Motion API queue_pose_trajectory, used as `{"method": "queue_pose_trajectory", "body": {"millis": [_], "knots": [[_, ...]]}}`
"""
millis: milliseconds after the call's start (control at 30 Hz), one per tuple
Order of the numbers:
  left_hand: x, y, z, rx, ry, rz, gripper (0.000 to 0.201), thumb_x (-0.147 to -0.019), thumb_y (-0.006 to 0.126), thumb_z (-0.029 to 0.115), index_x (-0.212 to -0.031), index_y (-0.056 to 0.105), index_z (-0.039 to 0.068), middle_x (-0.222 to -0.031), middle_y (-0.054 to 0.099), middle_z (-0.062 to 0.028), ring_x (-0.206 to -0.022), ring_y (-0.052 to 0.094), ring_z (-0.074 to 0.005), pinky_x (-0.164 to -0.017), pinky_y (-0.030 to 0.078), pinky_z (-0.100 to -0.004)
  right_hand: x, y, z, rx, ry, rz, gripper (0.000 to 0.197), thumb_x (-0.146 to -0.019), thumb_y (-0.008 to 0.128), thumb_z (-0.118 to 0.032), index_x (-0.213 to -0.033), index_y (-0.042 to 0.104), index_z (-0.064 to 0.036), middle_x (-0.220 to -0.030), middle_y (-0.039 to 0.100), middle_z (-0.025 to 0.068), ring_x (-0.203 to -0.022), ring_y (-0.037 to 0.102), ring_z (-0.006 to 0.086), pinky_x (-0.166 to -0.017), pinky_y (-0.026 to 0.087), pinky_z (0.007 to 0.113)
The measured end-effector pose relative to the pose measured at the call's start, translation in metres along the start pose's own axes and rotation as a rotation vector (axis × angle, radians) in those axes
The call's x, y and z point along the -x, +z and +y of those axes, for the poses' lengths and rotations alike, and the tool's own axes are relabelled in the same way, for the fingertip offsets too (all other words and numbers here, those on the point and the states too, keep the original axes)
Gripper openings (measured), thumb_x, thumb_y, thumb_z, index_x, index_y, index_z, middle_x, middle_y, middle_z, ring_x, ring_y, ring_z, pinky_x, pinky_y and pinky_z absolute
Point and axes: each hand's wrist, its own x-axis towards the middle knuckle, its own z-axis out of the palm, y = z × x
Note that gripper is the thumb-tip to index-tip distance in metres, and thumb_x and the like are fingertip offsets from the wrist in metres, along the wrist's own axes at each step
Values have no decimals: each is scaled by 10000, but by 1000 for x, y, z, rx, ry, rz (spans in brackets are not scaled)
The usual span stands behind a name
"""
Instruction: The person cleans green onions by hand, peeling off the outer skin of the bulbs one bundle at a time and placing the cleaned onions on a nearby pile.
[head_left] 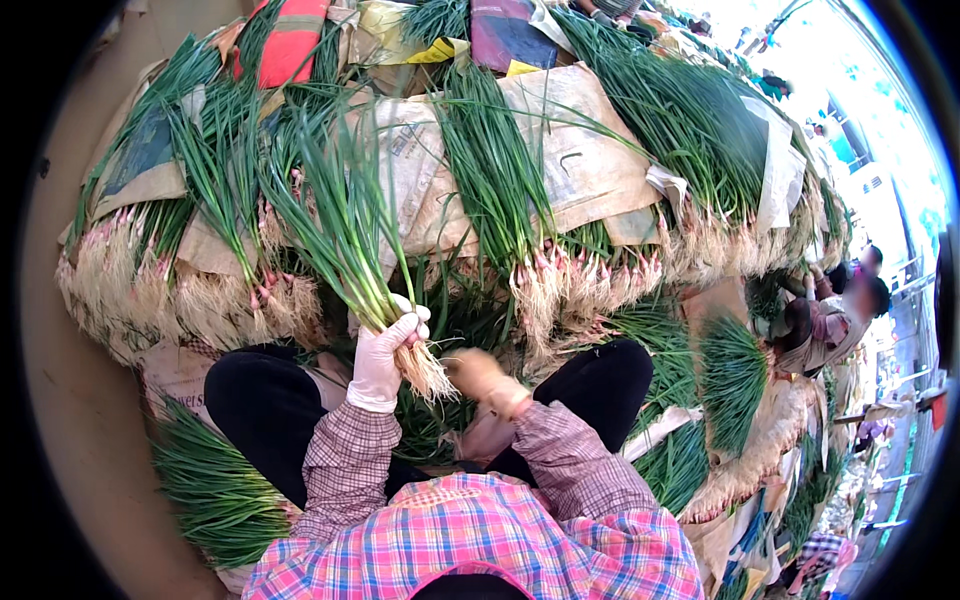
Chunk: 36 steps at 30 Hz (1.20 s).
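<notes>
My left hand (pixel 384 358), in a white glove, is closed round a bunch of spring onions (pixel 352 245) just above the root end. Their long green leaves fan up and away from me. Pale, stringy roots (pixel 425 372) hang out below the fist. Right beside those roots is my right hand (pixel 482 378), also gloved. Motion smears its fingers, so I cannot make out whether they touch the roots or hold anything. Loose green leaves (pixel 425 425) lie beneath both hands, between my bent knees.
In front, a long heap of spring onions (pixel 490 165) is partly covered by pale sacks (pixel 575 140), roots toward me. More bunches lie at my left (pixel 215 490) and right (pixel 735 375). Another person (pixel 830 325) sits at the far right. A brown wall (pixel 60 400) borders the left.
</notes>
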Motion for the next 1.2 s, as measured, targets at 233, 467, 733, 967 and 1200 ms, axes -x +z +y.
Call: {"method": "queue_pose_trajectory", "body": {"millis": [233, 467, 733, 967, 1200], "knots": [[-4, 0, -17, -4, -92, 44, 117, -813, 599, 6, -901, 536, 51, -853, 629, -114, -654, 578, -136, -574, 476, -214, -40, -170, 67, 173, 575, 833, 282, -866, 565, -283, -996, 573, -33, -872, 600, 101, -772, 599, 256, -691, 485, 375], [-10, 5, -17, 35, -84, 24, 122, -807, 604, 1, -903, 543, 46, -844, 628, -107, -656, 578, -132, -599, 495, -241, -51, -162, 99, 119, 482, 883, 322, -803, 639, -327, -950, 571, -49, -834, 597, 143, -747, 593, 307, -658, 483, 399], [-11, 10, -26, -50, -129, 64, 293, -770, 637, 1, -1050, 550, -7, -778, 620, -70, -637, 594, -135, -604, 512, -256, -37, -172, 112, -173, 283, 1163, 156, -883, 519, -131, -855, 583, 8, -689, 576, 75, -588, 554, 167, -517, 438, 308], [-13, 12, -24, -71, -127, 4, 298, -790, 624, 46, -1077, 566, -8, -753, 580, -22, -648, 553, -111, -631, 463, -226, 8, -82, 11, -64, -172, -24, 237, -805, 607, -253, -966, 610, -79, -885, 619, 129, -832, 594, 317, -746, 476, 380], [-9, 1, -19, -29, -144, -11, 254, -812, 608, 45, -1055, 557, -10, -711, 515, -14, -633, 488, -98, -593, 410, -201, -9, -120, 50, 86, 111, 803, 147, -805, 600, -161, -911, 600, -58, -846, 615, 128, -754, 597, 302, -672, 485, 375]]}}
